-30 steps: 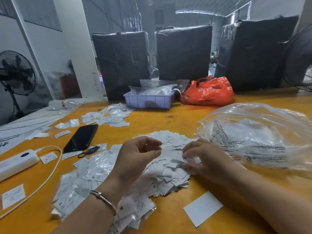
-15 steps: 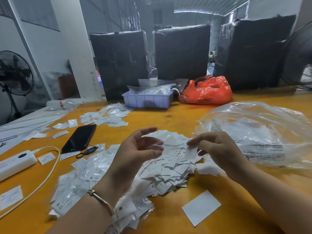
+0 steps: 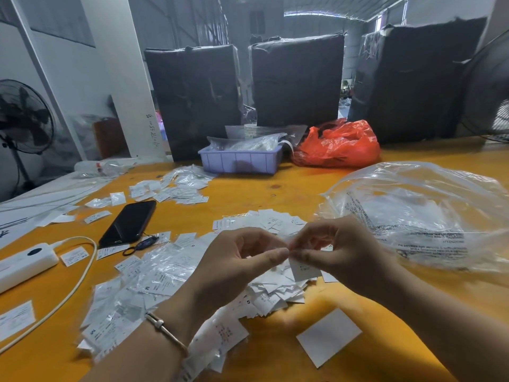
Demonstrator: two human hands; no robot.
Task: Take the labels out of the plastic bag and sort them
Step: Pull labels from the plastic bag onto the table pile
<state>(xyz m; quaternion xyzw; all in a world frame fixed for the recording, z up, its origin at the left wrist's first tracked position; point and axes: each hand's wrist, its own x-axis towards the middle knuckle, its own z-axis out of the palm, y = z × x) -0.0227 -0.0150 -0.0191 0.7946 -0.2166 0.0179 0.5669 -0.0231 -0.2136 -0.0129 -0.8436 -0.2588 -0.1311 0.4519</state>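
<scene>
A heap of small white labels [image 3: 271, 292] lies on the orange table [image 3: 275, 188] in front of me. My right hand [image 3: 338, 249] pinches one white label [image 3: 303, 268] raised above the heap. My left hand [image 3: 237, 260] meets it, thumb and forefinger touching the label's top edge. The big clear plastic bag [image 3: 424, 213], crumpled and printed with black text, lies to the right of my hands. Labels in small clear sleeves [image 3: 154, 274] are spread to the left of the heap.
A black phone [image 3: 129, 221] and a white power bank [image 3: 24, 261] with its cable lie at left. A lilac tray [image 3: 239, 161] and a red bag [image 3: 338, 144] stand at the back, before three black wrapped bales. A blank white card [image 3: 327, 336] lies near me.
My right hand lifted a label off the heap and brought it toward the left hand. Both hands now meet above the heap, the left one closing on the label's edge.
</scene>
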